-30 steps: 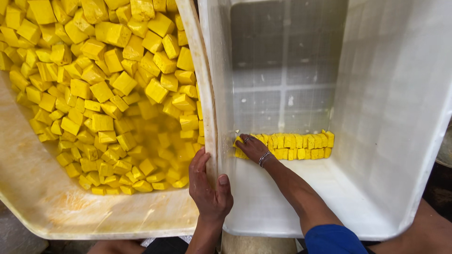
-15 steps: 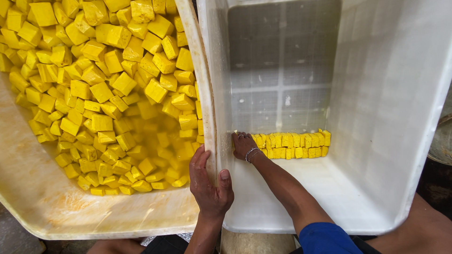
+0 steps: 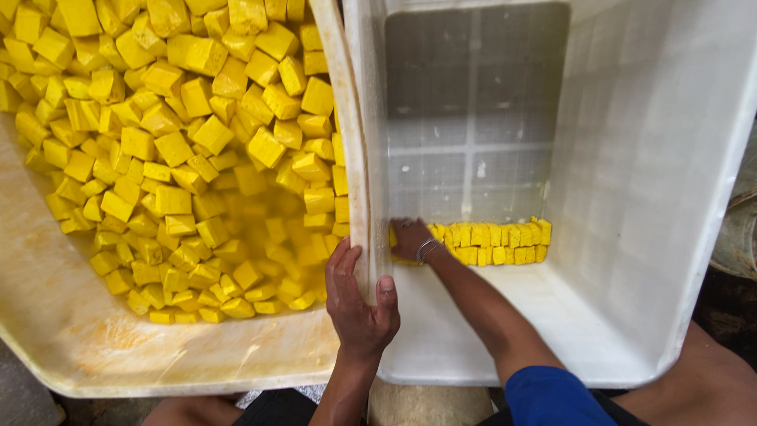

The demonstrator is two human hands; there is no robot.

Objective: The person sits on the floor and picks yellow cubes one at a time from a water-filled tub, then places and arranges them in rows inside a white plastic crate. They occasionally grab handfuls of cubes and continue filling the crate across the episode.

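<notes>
Two containers side by side, rims touching down the middle: a cream, yellow-stained plastic tub [image 3: 71, 331] on the left, and a white rectangular plastic bin [image 3: 654, 237] w/ tall walls on the right. The left hand [image 3: 359, 304] is clamped over that shared edge, thumb on the bin side, fingers on the tub side, so closed around both rims. The right hand [image 3: 412, 239] is down inside the bin at its left wall, fingers curled on the near end of a row of small yellow cubes [image 3: 493, 243] lying on the bin floor; whether it actually pinches a cube, can't tell (fingers are partly hidden behind the rim). A thin metal bangle [image 3: 427, 249] sits at that wrist, blue sleeve [image 3: 552, 394] at the upper arm. The row runs from the left wall toward the right wall, approx two cubes deep and roughly ten long; exact count not readable. It stops just short of the right wall. Open room in the bin: bare floor in front of the row toward the near wall, and the whole grid-marked floor [image 3: 473, 118] behind it. The tub holds a loose heap of larger yellow cubes [image 3: 181, 142], well over a hundred, piled against its right rim and running out of view at top and left; only its near sloped wall is bare. Counts: 2 containers, 2 hands, 1 row, 1 heap.
</notes>
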